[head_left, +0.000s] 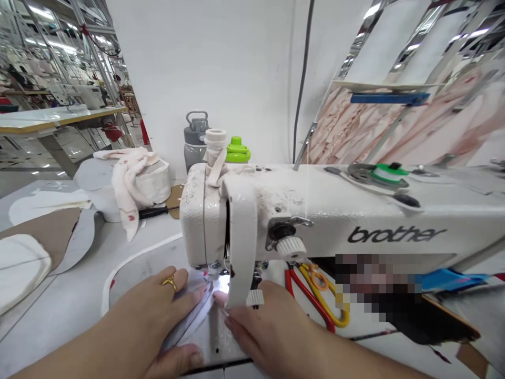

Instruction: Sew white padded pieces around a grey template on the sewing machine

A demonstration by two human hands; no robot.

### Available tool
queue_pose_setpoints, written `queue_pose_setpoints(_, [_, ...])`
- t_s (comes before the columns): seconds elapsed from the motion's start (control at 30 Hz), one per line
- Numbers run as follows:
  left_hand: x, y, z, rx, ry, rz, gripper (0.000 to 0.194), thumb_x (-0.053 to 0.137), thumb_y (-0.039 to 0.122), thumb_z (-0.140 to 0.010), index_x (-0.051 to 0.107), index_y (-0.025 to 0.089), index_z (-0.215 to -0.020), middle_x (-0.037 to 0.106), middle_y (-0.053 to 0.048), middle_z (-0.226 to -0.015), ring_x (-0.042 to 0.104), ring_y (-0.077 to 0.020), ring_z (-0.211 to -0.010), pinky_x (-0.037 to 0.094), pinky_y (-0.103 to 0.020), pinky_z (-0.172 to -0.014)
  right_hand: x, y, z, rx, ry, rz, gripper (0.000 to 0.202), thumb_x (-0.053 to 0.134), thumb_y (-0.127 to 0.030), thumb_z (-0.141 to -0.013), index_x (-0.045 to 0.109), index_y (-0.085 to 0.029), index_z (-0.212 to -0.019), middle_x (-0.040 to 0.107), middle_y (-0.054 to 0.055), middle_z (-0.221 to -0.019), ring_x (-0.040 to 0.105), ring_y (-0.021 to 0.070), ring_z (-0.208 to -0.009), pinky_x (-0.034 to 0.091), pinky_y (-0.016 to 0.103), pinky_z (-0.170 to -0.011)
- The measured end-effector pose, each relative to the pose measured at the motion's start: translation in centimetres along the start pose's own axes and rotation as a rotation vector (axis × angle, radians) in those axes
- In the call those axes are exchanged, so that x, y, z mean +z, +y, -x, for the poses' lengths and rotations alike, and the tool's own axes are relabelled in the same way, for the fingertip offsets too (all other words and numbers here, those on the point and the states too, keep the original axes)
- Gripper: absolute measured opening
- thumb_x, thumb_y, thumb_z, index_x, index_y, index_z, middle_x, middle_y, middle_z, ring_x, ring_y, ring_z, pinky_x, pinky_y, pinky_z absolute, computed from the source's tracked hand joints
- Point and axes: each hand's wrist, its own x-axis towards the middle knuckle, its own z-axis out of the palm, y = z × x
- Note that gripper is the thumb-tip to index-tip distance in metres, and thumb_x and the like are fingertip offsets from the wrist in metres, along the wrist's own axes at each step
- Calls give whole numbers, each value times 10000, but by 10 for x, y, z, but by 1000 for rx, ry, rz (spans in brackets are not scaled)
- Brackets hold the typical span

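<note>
My left hand (158, 316), a gold ring on one finger, lies over a pale fabric piece (193, 318) with its fingers stretched towards the lit needle area and its thumb apart. My right hand (272, 326) is bent close under the white sewing machine head (207, 226). Its fingertips come together beside the needle, and the machine partly covers them; what they pinch is hidden. Folded edges of the fabric run from under my left fingers to the presser foot. Behind the left hand, a grey panel (152, 266) with a white rim spreads over the table.
Right of the needle lie red-handled scissors (311, 300), yellow-handled scissors (329, 300) and a dark phone-like object (430, 318). A black-handled screwdriver (153, 212), white rolls (153, 181) and cut pieces (59, 231) lie left. Behind stand a grey bottle (195, 142) and a green-lidded one (237, 151).
</note>
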Motion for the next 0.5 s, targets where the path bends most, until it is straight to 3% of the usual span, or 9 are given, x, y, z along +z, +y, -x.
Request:
queue_pose_setpoints(0.13, [3, 11, 0, -7, 38, -62, 556, 666, 545, -832, 656, 233, -1292, 712, -140, -1169, 686, -326, -992, 583, -436, -842, -2, 0, 0, -37, 2, 39, 325, 483, -239, -981, 682, -203, -1235, 754, 101, -1009, 661, 243, -806, 462, 328, -664])
queue_pose_setpoints(0.2, [6, 14, -1, 33, 61, -122, 567, 660, 530, -838, 659, 189, -1291, 723, -161, -1147, 701, -327, -956, 595, -438, -819, -3, 0, -1, -47, -2, 61, 289, 479, -226, -978, 721, -181, -1131, 754, 114, -973, 660, 242, -793, 459, 330, -665])
queue_pose_setpoints(0.3, [12, 15, -2, 108, 192, -212, 564, 592, 543, -878, 682, 111, -1229, 732, -204, -1068, 712, -341, -873, 607, -436, -710, -4, -2, -3, 5, -8, 59, 321, 436, -245, -1002, 738, -188, -908, 746, 108, -884, 658, 252, -773, 459, 349, -681])
queue_pose_setpoints(0.4, [16, 12, -2, 110, 286, -201, 427, 510, 427, -937, 683, 139, -1200, 731, -171, -1042, 702, -311, -856, 597, -416, -717, -2, -2, -3, 41, 1, 10, 358, 407, -271, -1014, 725, -200, -866, 740, 91, -892, 657, 256, -788, 457, 354, -686])
queue_pose_setpoints(0.5, [15, 6, -3, 70, 238, -73, 365, 416, 228, -954, 665, 239, -1220, 720, -85, -1043, 678, -238, -873, 575, -365, -792, 2, -1, -1, 32, 32, -1, 328, 425, -266, -1001, 727, -196, -897, 739, 91, -929, 651, 246, -787, 441, 340, -664])
